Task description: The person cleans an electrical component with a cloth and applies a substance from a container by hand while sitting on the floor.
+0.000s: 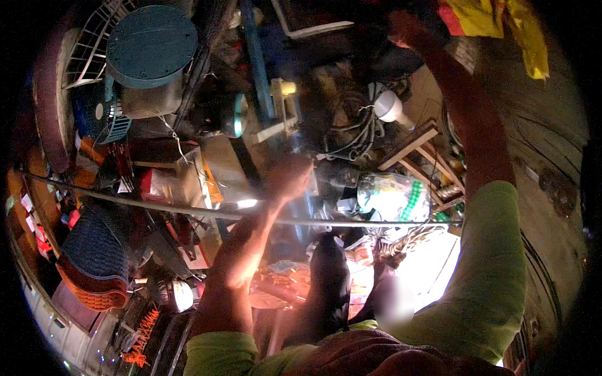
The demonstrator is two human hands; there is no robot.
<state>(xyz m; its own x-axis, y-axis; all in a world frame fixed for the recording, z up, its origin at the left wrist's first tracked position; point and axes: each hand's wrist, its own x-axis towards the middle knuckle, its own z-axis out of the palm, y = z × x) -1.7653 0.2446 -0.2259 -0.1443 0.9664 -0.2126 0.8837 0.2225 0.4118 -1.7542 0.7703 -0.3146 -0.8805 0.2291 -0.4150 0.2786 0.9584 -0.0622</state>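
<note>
Smeared by motion, my left hand (pixel 290 175) is curled at the middle, beside a cable coil (pixel 351 141) and above a long pale bar (pixel 150 203) that crosses the view; what it holds is unclear. My right arm reaches up at the right, and my right hand (pixel 404 32) is in dim light near a white bent bar (pixel 313 28) and yellow-and-red cloth (pixel 520 31), its fingers hard to make out. A white bulb (pixel 387 106) lies below it, with a wooden frame (pixel 426 156) and a clear bag with green tape (pixel 382 197) lower down.
A round blue-grey top (pixel 150 47) and wire rack (pixel 88 47) fill the upper left. A blue post (pixel 257 56) runs down the middle. At lower left are a woven object (pixel 94 250) and orange coiled cord (pixel 141 335). A bare wall or surface (pixel 552 250) borders the right.
</note>
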